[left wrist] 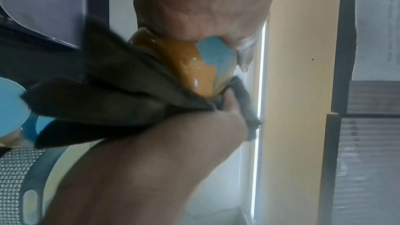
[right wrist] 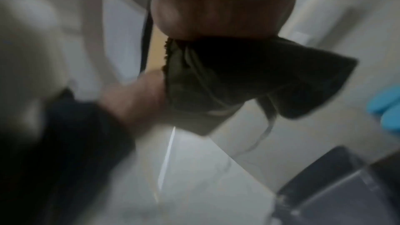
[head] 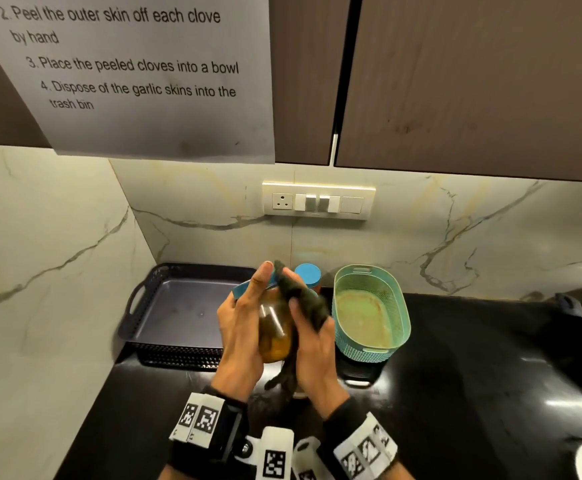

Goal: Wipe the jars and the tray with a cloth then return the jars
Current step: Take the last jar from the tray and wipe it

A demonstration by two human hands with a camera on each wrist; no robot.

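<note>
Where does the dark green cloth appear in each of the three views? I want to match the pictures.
Head: the dark green cloth is at centre, pressed by the right hand against the jar that the left hand holds.
Left wrist: left of centre, draped below the jar's orange body.
Right wrist: at upper centre, hanging from the hand; blurred.
Shared landmark: the dark tray, top left in the left wrist view, bottom right in the right wrist view.

The tray (head: 182,313) lies left of the basket (head: 372,310), a jar (head: 308,276) between them (behind the hands).

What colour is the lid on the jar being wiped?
Blue; the lid shows best in the left wrist view.
</note>
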